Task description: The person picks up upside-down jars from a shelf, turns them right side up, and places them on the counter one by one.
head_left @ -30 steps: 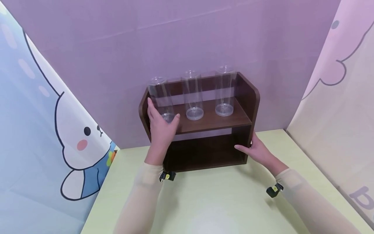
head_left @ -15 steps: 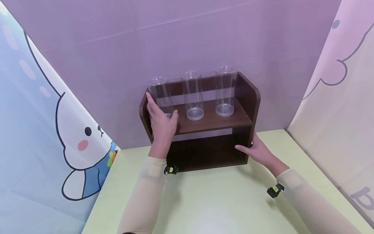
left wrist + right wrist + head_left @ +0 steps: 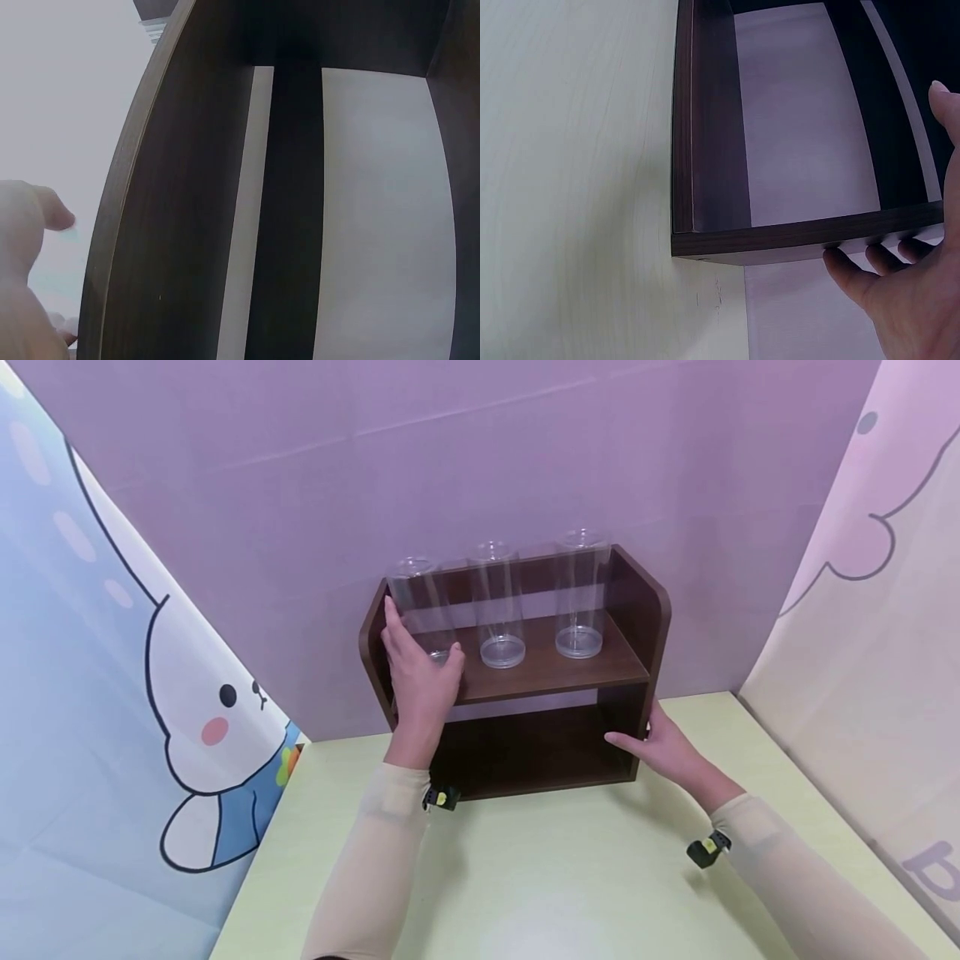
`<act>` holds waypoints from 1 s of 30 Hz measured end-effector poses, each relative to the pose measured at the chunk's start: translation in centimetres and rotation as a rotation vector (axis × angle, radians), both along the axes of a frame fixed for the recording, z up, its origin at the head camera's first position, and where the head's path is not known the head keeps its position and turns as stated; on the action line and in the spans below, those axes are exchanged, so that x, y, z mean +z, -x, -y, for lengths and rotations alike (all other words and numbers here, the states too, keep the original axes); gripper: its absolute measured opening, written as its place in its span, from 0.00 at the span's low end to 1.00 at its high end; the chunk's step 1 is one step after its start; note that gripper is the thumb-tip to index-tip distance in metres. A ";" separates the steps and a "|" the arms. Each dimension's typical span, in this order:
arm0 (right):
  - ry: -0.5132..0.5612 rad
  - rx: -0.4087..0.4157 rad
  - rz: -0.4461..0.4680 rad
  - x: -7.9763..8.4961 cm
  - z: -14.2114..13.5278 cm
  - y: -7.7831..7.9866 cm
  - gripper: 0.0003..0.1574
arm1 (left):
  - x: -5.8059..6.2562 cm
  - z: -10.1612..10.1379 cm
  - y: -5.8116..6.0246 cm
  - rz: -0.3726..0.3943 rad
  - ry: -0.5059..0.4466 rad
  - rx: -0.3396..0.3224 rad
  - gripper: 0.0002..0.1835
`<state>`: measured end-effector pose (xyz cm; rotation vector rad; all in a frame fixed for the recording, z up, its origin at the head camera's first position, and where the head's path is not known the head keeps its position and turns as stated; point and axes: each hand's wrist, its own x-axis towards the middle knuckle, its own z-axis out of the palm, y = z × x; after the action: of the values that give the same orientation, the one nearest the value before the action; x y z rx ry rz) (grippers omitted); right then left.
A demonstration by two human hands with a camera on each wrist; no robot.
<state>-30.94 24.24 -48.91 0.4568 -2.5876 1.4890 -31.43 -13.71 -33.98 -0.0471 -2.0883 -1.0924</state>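
Observation:
A dark brown two-tier shelf [image 3: 525, 677] stands on the pale table. Three tall clear jars stand upright in a row on its upper board: the left jar [image 3: 420, 585], the middle jar [image 3: 501, 650] and the right jar [image 3: 579, 642]. My left hand [image 3: 423, 689] cups the left jar, its fingers along the left side and the thumb at the right, covering part of its base. My right hand [image 3: 671, 752] holds the shelf's right side panel [image 3: 810, 240], fingertips against the outer face and thumb reaching past the front edge.
The light table [image 3: 540, 868] spreads out in front of the shelf. Behind it rises a purple backdrop [image 3: 480, 452]. A rabbit-print sheet [image 3: 202, 677] hangs at the left, and another printed sheet [image 3: 885, 668] at the right.
My left hand has moved up around the left jar and then slightly right, and that jar has shifted a little right, toward the middle jar. My right hand stays at the side panel.

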 end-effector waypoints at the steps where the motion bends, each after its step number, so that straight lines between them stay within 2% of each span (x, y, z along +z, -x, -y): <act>1: 0.002 0.002 0.000 0.0 0.0 0.0 0.71 | 0.0 0.0 -0.1 -0.009 -0.005 -0.010 0.67; 12: -0.020 -0.011 0.017 -0.2 -0.2 0.1 0.72 | 0.0 0.0 -1.8 -0.097 -0.020 -0.114 0.63; 17: -0.021 -0.008 0.018 -0.1 -0.3 0.1 0.72 | 0.1 -0.2 -3.3 -0.114 -0.063 -0.218 0.62; 23: -0.015 -0.004 0.016 -0.2 -0.4 0.2 0.72 | 0.1 -0.4 -5.1 -0.093 -0.148 -0.362 0.62; 30: -0.011 -0.002 0.020 -0.3 -0.3 0.2 0.72 | -0.5 -0.2 -6.4 -0.068 -0.173 -0.426 0.62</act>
<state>-31.13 24.58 -49.18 0.4422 -2.6113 1.4870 -25.02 -13.51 -34.46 -0.4559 -1.9619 -1.4973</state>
